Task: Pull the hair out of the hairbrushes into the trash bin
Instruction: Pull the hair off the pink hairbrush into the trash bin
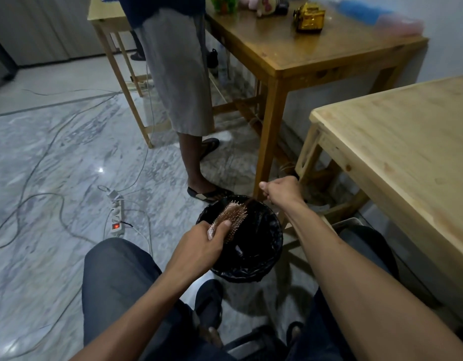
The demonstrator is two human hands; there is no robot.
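Observation:
A pink hairbrush (231,213) with pale bristles is held over the trash bin (273,246), a round bin lined with a black bag on the floor between my knees. My left hand (203,243) grips the brush at its lower end, bristles facing up and right. My right hand (280,190) is closed above the bin's far rim, pinching a dark strand of hair (248,203) that stretches from the brush's tip to the fingers.
A pale wooden table (407,152) stands at the right, a darker wooden table (303,48) with toys behind it. Another person's legs (191,157) stand just beyond the bin. A power strip (117,217) and cables lie on the marble floor at left.

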